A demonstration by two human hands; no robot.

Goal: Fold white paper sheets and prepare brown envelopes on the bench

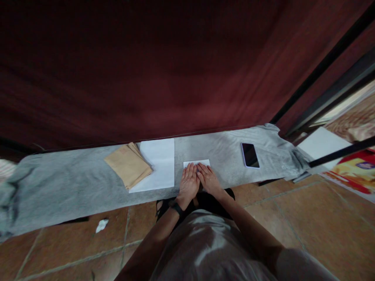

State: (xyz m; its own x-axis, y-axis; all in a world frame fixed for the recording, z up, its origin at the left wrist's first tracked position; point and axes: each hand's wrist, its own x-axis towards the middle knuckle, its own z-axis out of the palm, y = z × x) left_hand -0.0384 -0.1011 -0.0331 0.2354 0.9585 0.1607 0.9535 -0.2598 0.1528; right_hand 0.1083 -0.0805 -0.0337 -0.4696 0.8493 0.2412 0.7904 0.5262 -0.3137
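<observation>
A white sheet of paper, perhaps folded, lies on the grey cloth right in front of me. My left hand rests flat on it with the fingers stretched forward. Beside it, my right hand also lies flat on the paper, fingertips touching or nearly touching the left. Both hands cover most of the sheet, and only its far edge shows. To the left is a larger stack of white paper. Several brown paper envelopes lie partly over that stack.
Grey cloth covers the long narrow bench. A phone with a dark screen lies on its right part. Dark red panelling rises behind. A crumpled white scrap is on the tiled floor. A red and yellow package stands at right.
</observation>
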